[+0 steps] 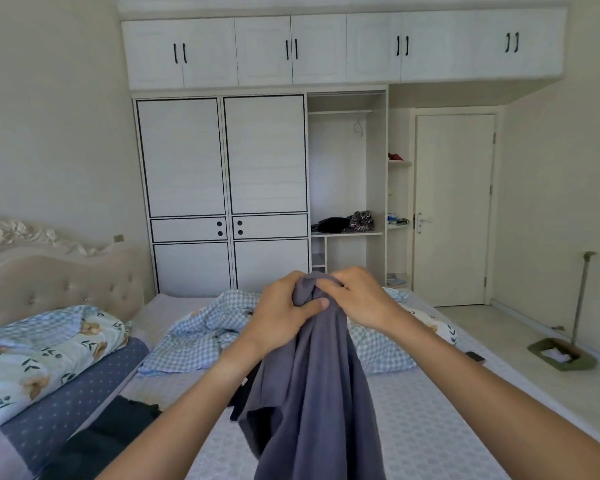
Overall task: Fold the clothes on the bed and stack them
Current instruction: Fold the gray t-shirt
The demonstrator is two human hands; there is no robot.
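A grey-purple garment [312,386] hangs in the air above the bed [426,427], bunched at its top edge. My left hand [284,313] and my right hand [354,299] both grip that bunched top, side by side and touching the cloth. The garment drapes straight down between my forearms toward the bottom of the view. A dark green garment [118,431] lies crumpled on the bed at the lower left. A small piece of black cloth [245,393] shows behind the hanging garment.
A rumpled blue checked quilt [194,341] lies across the middle of the bed. A floral duvet [42,355] lies by the headboard [49,282] at left. A black phone [475,357] sits at the bed's right edge. White wardrobe [222,188] behind; dustpan [561,355] on the floor.
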